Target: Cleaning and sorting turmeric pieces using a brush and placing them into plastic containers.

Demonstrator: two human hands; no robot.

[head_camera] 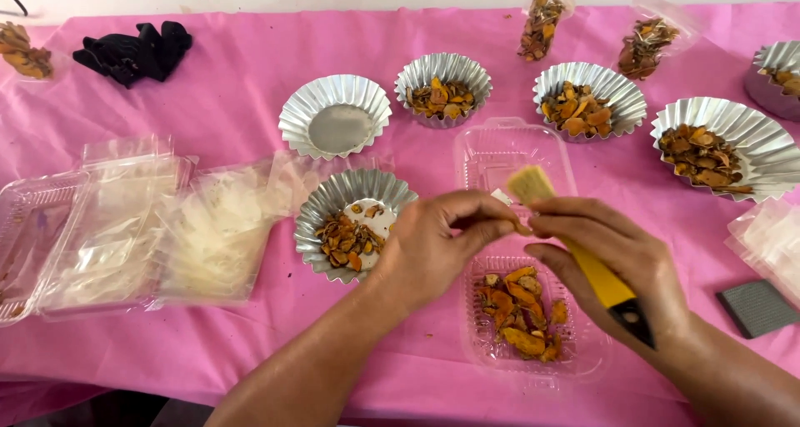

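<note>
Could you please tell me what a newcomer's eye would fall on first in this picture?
Probably the two bare hands at the centre: the right hand holds a yellow-handled brush with pale bristles, whose bristles the left hand pinches, above an open clear plastic clamshell box of orange-brown dried slices. Around them, fluted silver foil cups dot the bright pink tablecloth, most holding the same dried pieces.

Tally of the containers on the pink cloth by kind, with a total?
Fluted foil cups: 6, one bare, the others like this holding orange-brown chips; the sixth is cut off at the right edge.
Open clear hinged boxes: 2, one with chips under the hands, one at far left.
Filled clear bags: 3, such as this.
Total: 11
</note>
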